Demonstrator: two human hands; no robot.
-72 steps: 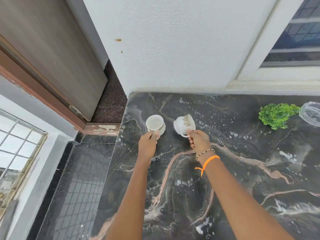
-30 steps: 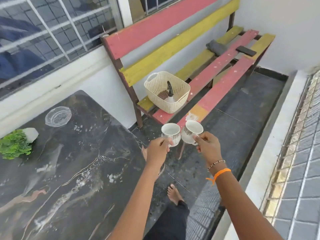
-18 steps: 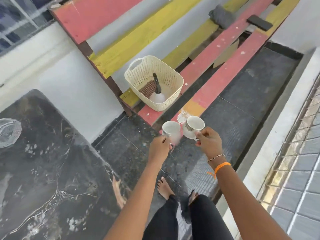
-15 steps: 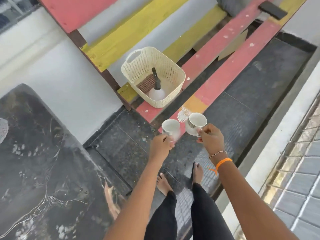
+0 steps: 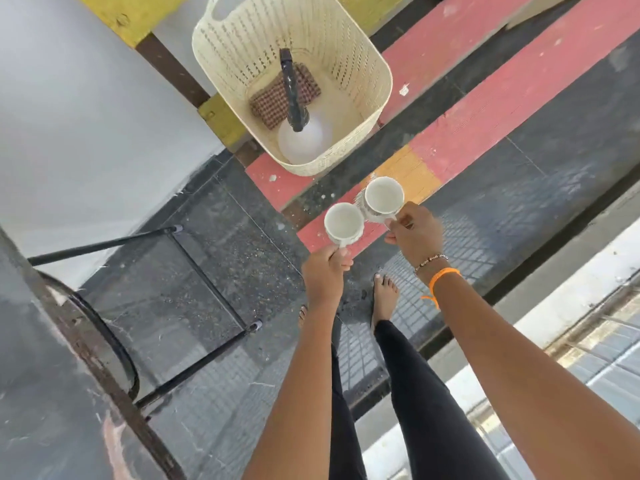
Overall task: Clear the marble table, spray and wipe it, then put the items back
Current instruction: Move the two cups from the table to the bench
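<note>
My left hand (image 5: 325, 271) grips a plain white cup (image 5: 343, 223) by its handle. My right hand (image 5: 414, 232) grips a second white cup (image 5: 383, 198) with a dark pattern on its side. Both cups are upright, side by side, in the air over the front red slat of the bench (image 5: 478, 119). Just beyond them a cream basket (image 5: 349, 50) stands on the bench, holding a white spray bottle (image 5: 304, 136) with a black trigger head and a checked cloth (image 5: 273, 102). The marble table (image 5: 38, 393) shows only as its dark edge at lower left.
The table's black metal legs (image 5: 194, 362) stand on the dark tiled floor to my left. My bare feet (image 5: 384, 292) are on the floor below the cups. A white ledge (image 5: 568, 292) runs along the right. The grey wall (image 5: 86, 116) lies at upper left.
I lifted both cups off the marble table, turned away from it and walked to the bench. The basket and bench are now much closer, and the cups are over the front slat.
</note>
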